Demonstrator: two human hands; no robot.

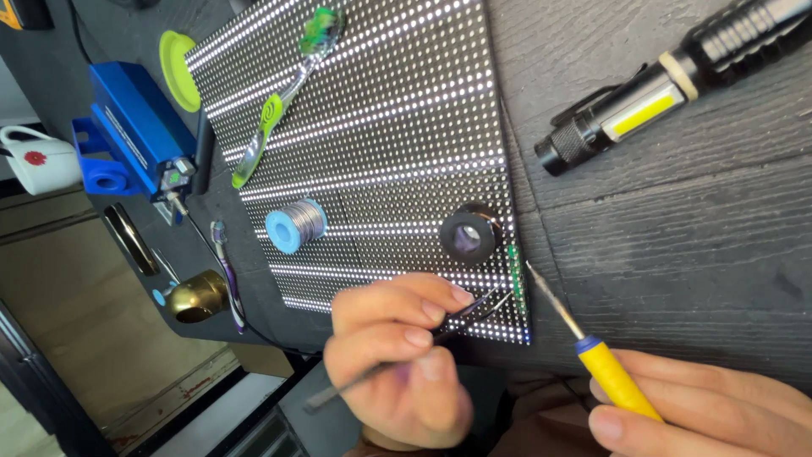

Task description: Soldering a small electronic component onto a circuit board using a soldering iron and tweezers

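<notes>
My left hand pinches thin black tweezers whose tips rest on the lit LED panel near its bottom right corner. My right hand grips a yellow-handled soldering iron. Its metal tip points at the panel's right edge beside a small green circuit strip. The two tool tips are close together but apart.
On the panel lie a green toothbrush, a blue solder spool and a black ring-shaped loupe. A black flashlight lies at the upper right. A blue soldering station, a brass holder and a white mug sit left.
</notes>
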